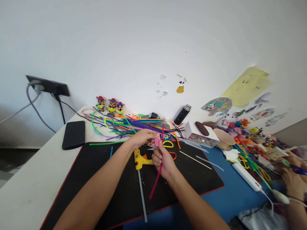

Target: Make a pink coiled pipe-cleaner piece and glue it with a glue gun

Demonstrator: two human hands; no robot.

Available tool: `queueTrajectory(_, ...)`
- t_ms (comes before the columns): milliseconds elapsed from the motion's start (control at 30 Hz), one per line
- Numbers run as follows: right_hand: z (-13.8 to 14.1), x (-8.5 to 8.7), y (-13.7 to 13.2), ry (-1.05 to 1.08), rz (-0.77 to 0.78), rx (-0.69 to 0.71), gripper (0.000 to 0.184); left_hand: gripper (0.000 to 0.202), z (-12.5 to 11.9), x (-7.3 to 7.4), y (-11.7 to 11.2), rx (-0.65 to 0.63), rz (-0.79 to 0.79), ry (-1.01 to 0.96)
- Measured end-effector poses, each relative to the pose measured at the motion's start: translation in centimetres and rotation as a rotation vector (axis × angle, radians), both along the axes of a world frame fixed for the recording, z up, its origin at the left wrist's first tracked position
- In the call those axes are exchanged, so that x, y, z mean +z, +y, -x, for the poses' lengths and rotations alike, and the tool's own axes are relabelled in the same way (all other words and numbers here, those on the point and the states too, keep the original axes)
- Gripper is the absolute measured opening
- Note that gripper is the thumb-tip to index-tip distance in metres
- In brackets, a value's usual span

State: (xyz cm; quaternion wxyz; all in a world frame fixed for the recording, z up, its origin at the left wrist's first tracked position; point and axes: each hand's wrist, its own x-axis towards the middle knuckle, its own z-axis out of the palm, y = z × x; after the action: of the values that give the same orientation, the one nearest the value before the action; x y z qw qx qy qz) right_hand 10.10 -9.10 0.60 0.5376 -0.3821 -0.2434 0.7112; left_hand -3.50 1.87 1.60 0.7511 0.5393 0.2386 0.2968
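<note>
My left hand (143, 138) is closed around a small pink coiled piece (157, 141) above the black mat (100, 179). My right hand (165, 161) grips a long magenta pipe cleaner (155, 182) that runs up to the pink coil and hangs down toward me. Both hands meet at the coil. Just below them a yellow glue gun (141, 159) lies on the mat with a clear glue stick (142, 195) behind it.
A heap of coloured pipe cleaners (129, 125) lies behind the hands, with three small figures (110, 104) at the wall. A black phone (74, 134) sits left. A paper cup (224, 138), white box (199, 134) and power strip (247, 176) lie right. Another person's hand (292, 182) works far right.
</note>
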Motion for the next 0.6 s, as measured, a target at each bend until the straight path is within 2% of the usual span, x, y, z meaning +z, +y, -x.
queueTrajectory(100, 0.7, -0.2, -0.1, -0.002, 0.026, 0.001, 0.067, 0.056, 0.2, -0.7, 0.4, -0.022, 0.015, -0.007)
queueTrajectory(200, 1.1, -0.2, -0.4, -0.009, 0.043, -0.012, 0.062, 0.057, 0.4, -1.2, 0.6, -0.054, 0.011, -0.010)
queueTrajectory(467, 2.5, 0.8, -1.7, -0.038, 0.052, -0.047, 0.051, 0.049, 1.7, -1.3, 1.3, -0.173, -0.090, -0.017)
queueTrajectory(600, 3.5, 1.3, -2.0, -0.053, 0.036, -0.041, 0.048, 0.052, 2.8, -1.5, 1.9, -0.152, -0.108, -0.033)
